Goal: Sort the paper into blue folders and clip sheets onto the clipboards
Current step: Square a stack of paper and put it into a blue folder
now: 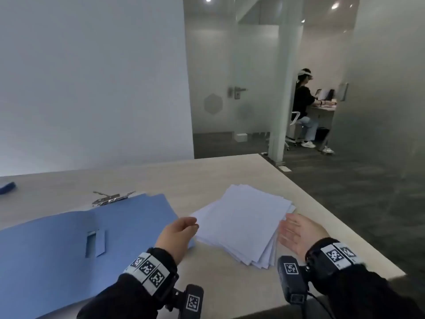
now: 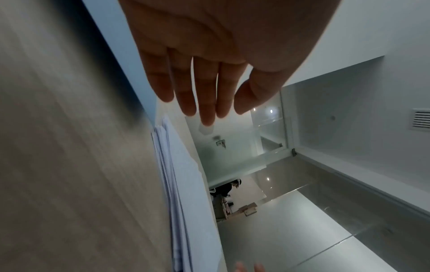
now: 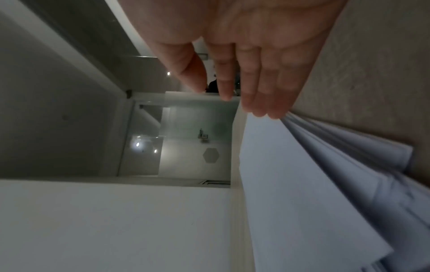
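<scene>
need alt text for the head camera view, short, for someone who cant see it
Two open hands, the left hand and right hand, flank a loose stack of white paper on a light wooden desk. An open blue folder lies at left, a metal clip behind it. In the background, a seated person works behind glass walls.

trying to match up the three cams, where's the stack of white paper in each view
Head: stack of white paper lies centre-right on the table, between both hands.
Left wrist: its fanned edges run down the centre, below the fingertips.
Right wrist: fills the lower right.
Shared landmark: the glass door's handle.
</scene>
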### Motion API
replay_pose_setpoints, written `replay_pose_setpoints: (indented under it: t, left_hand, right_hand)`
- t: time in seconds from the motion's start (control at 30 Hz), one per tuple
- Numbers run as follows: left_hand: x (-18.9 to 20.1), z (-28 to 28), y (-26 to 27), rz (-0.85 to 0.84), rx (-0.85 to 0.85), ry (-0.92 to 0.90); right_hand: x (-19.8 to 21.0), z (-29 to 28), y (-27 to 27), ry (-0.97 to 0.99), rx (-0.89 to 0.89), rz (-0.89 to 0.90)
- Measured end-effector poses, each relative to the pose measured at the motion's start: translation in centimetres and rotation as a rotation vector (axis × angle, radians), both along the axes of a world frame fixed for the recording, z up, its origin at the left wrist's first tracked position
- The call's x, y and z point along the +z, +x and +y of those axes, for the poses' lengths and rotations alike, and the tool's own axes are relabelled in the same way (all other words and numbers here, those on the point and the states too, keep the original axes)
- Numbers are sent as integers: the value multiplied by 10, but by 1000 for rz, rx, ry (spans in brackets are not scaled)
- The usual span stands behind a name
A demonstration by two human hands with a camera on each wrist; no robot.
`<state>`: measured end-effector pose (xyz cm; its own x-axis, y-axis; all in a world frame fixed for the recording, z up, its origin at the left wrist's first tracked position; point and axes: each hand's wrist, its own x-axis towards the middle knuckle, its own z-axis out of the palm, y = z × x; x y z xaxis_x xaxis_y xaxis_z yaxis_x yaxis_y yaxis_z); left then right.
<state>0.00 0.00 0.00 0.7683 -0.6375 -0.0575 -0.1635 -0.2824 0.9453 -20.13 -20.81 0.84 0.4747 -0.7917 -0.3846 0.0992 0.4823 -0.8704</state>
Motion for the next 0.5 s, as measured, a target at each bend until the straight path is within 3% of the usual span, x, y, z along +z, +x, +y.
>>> replay_pose_setpoints:
  t: [0.2, 0.5]
  left_hand:
    - [-7, -58, 12, -108, -13, 112]
    - [-21, -131, 49, -178, -161, 577]
  right_hand:
    - [-16, -24, 1, 74, -22, 49]
    - [-28, -50, 8, 135, -7, 87]
